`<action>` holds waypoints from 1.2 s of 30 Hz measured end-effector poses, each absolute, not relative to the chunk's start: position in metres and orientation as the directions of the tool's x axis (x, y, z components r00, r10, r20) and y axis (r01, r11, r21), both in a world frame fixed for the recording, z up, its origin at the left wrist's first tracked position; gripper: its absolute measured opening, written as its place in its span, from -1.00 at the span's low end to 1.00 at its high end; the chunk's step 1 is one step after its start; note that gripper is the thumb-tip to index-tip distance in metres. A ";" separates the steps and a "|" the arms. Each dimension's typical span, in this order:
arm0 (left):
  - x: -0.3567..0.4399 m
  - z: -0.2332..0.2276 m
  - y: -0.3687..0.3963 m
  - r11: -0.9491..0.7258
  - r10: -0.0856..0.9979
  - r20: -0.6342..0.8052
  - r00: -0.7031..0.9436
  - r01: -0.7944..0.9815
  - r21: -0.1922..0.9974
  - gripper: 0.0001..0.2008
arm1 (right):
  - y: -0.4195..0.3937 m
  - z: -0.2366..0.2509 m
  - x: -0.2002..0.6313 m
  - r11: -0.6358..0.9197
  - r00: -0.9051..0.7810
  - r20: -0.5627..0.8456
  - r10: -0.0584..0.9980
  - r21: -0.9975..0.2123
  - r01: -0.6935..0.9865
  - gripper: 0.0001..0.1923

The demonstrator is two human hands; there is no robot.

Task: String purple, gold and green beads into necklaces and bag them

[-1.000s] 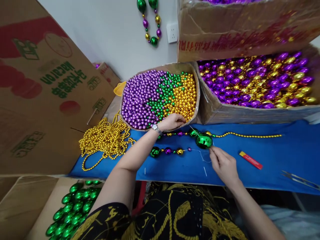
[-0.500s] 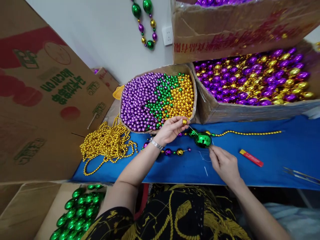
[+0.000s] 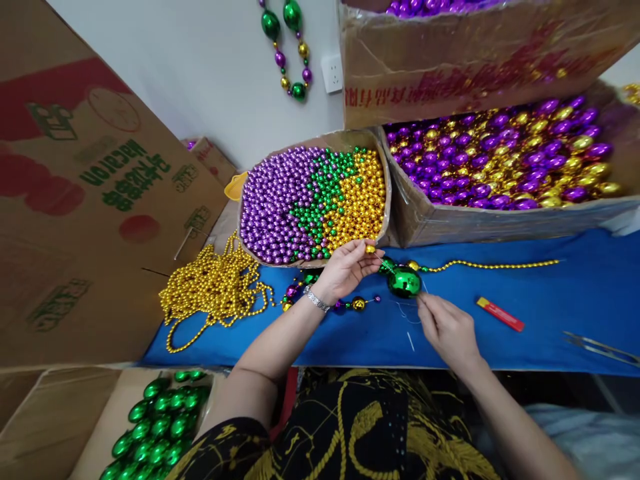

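Note:
My left hand [image 3: 349,270] is closed, its thumb and finger pinching a small gold bead [image 3: 370,249] at the front of the mixed-bead box. A thin pale string runs from there toward a large green bead [image 3: 404,282]. Beside that bead, the fingertips of my right hand [image 3: 449,328] are pinched on the string; the exact grip is small and partly hidden. A string of small gold beads [image 3: 493,265] stretches right from the green bead. Larger purple and gold strung beads [image 3: 358,304] lie partly behind my left wrist.
A box of small purple, green and gold beads [image 3: 280,207] stands ahead, beside a box of larger beads [image 3: 480,160]. Gold bead strands [image 3: 210,287] are heaped left. A red-and-yellow cutter-like item [image 3: 500,314] and tweezers [image 3: 603,348] lie right. Green beads [image 3: 160,427] fill a lower box.
My left hand has turned slightly and its other fingers reach further over the string toward the green bead. My right hand stays nearly in place.

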State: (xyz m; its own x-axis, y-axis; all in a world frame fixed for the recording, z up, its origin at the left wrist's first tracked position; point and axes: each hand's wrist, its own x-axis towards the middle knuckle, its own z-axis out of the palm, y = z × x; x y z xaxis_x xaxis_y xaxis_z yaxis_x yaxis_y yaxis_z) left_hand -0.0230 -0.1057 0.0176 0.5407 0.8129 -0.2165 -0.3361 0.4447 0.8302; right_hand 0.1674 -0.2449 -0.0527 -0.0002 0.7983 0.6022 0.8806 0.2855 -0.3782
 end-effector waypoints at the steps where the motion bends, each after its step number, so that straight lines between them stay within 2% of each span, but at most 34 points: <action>1: -0.023 0.017 -0.106 0.416 0.819 -0.196 0.539 -0.322 0.851 -0.77 | -0.245 -0.054 0.168 0.278 -0.001 0.596 0.803 -0.373 0.885 -0.78; 5: -0.019 0.007 -0.117 0.143 0.862 -0.028 0.506 -0.191 0.971 -0.70 | -0.244 -0.067 0.170 0.229 0.002 0.583 0.812 -0.323 0.918 -0.78; 7: -0.013 -0.004 -0.125 0.040 0.854 0.008 0.520 -0.082 0.996 -0.71 | -0.242 -0.080 0.171 0.199 0.036 0.552 0.833 -0.359 0.912 -0.77; 10: -0.003 -0.024 -0.134 -0.026 0.846 0.011 0.532 0.022 0.999 -0.77 | -0.243 -0.099 0.177 0.144 0.080 0.457 0.886 -0.434 0.889 -0.74; 14: 0.005 -0.029 -0.135 -0.261 0.828 0.167 0.535 0.104 0.960 -0.85 | -0.248 -0.100 0.191 0.042 0.119 0.409 0.905 -0.364 0.930 -0.70; 16: 0.009 -0.015 -0.133 -0.377 0.775 0.244 0.583 0.117 0.919 -0.87 | -0.246 -0.086 0.194 0.037 0.157 0.449 0.880 -0.395 0.918 -0.65; 20: 0.020 0.036 -0.127 -0.509 0.667 0.343 0.661 0.069 0.858 -0.87 | -0.230 -0.053 0.190 0.230 0.118 0.535 0.836 -0.538 0.811 -0.64; 22: 0.030 0.065 -0.116 -0.518 0.588 0.330 0.739 0.030 0.855 -0.86 | -0.223 -0.043 0.189 0.292 0.121 0.551 0.826 -0.601 0.744 -0.71; 25: 0.059 0.100 -0.080 -0.552 0.422 0.250 0.871 0.028 0.833 -0.75 | -0.218 -0.040 0.191 0.301 0.202 0.531 0.823 -0.710 0.637 -0.76; 27: 0.090 0.111 -0.044 -0.701 0.402 0.244 0.882 0.125 0.702 -0.66 | -0.218 -0.041 0.194 0.280 0.261 0.496 0.828 -0.770 0.574 -0.76; 29: 0.127 0.112 -0.004 -0.864 0.411 0.185 0.893 0.317 0.392 -0.69 | -0.218 -0.043 0.195 0.261 0.288 0.471 0.834 -0.796 0.547 -0.75; 31: 0.163 0.104 0.030 -0.884 0.452 -0.044 0.891 0.454 0.114 -0.74 | -0.217 -0.045 0.195 0.260 0.284 0.482 0.829 -0.782 0.567 -0.75; 32: 0.178 0.099 0.042 -0.883 0.456 -0.163 0.875 0.468 0.039 -0.80 | -0.216 -0.045 0.195 0.266 0.278 0.497 0.822 -0.766 0.585 -0.75; 34: 0.200 0.087 0.059 -0.895 0.422 -0.325 0.846 0.446 -0.001 -0.90 | -0.214 -0.047 0.195 0.281 0.273 0.534 0.800 -0.736 0.616 -0.76; 36: 0.209 0.078 0.067 -0.914 0.361 -0.388 0.848 0.405 0.034 -0.84 | -0.213 -0.048 0.196 0.280 0.272 0.542 0.795 -0.725 0.629 -0.76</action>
